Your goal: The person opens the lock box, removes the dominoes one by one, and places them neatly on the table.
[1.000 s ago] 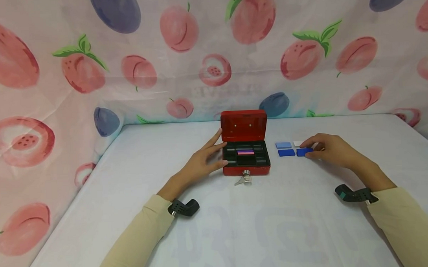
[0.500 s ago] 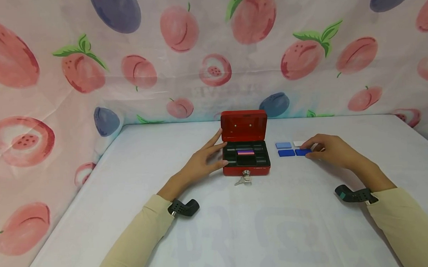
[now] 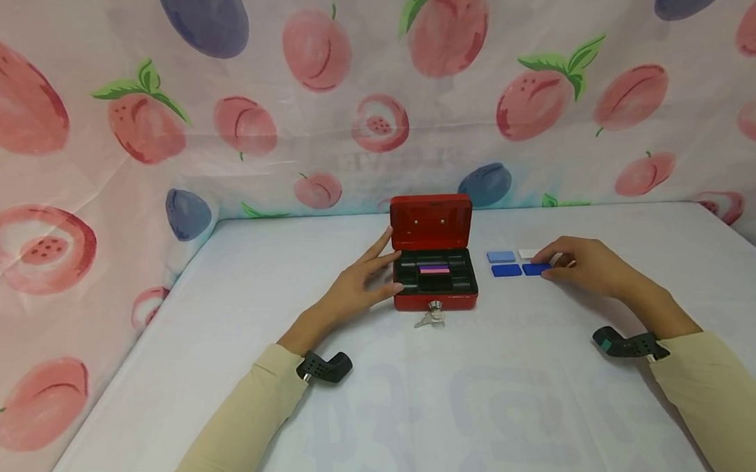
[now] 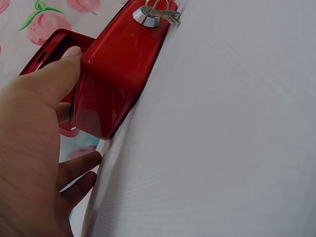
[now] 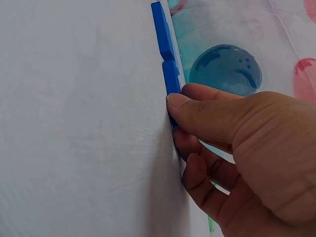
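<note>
A red cash box [image 3: 411,303] stands with its lid [image 3: 430,224] raised and a black tray [image 3: 407,265] inside. My left hand [image 3: 354,282] rests against the box's left side, thumb at the front corner, fingers mostly straight. To the right of the box, my right hand [image 3: 585,265] pinches the right end of a dark blue flat block [image 3: 532,269]; the right wrist view shows the thumb [image 5: 185,106] on it. Left of it lies another dark blue block [image 3: 506,270]. Behind them are a light blue block [image 3: 500,257] and a white block [image 3: 526,254], partly hidden by my fingers.
Keys [image 3: 428,319] hang from the lock [image 3: 434,305] on the box front. A purple and pink piece [image 3: 433,269] lies in the tray. White cloth [image 3: 459,400] covers the table, and a fruit-print curtain [image 3: 376,173] rises along its back and left edges.
The pinched dark blue block has shifted slightly left, closer to the dark blue block beside it. My left hand and the box have stayed in place.
</note>
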`<move>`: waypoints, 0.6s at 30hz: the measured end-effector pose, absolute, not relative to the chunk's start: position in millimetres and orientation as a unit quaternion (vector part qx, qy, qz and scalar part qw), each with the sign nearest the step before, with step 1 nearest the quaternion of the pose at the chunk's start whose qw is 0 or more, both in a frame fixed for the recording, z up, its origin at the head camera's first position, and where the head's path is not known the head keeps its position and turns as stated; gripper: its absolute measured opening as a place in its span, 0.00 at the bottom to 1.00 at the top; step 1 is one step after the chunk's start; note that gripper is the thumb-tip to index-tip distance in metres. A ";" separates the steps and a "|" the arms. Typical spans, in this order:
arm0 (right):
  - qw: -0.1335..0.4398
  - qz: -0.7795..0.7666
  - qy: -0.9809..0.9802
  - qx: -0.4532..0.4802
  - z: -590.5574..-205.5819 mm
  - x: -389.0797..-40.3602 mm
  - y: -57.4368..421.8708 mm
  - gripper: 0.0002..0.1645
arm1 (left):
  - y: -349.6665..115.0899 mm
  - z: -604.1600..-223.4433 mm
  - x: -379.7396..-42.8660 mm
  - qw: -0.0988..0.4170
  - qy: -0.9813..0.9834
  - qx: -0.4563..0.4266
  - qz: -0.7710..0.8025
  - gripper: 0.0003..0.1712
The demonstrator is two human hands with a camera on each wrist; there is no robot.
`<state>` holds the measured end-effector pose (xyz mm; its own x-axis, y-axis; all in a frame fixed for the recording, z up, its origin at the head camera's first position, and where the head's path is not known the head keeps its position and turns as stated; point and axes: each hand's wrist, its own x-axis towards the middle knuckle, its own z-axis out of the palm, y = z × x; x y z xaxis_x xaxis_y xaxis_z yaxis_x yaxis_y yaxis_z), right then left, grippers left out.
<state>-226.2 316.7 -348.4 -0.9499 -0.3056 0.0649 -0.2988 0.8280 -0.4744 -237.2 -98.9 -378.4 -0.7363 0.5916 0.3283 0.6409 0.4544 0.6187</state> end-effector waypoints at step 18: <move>0.007 -0.246 0.956 -0.157 -348.1 -225.2 315.9 0.17 | -98.2 -378.6 -237.1 0.026 -0.854 -0.353 -0.382 0.37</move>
<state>-225.2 315.9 -348.1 -0.9505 -0.3040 0.0648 -0.2976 0.8295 -0.4727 -237.1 -98.2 -378.6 -0.7497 0.5829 0.3134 0.6219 0.4585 0.6348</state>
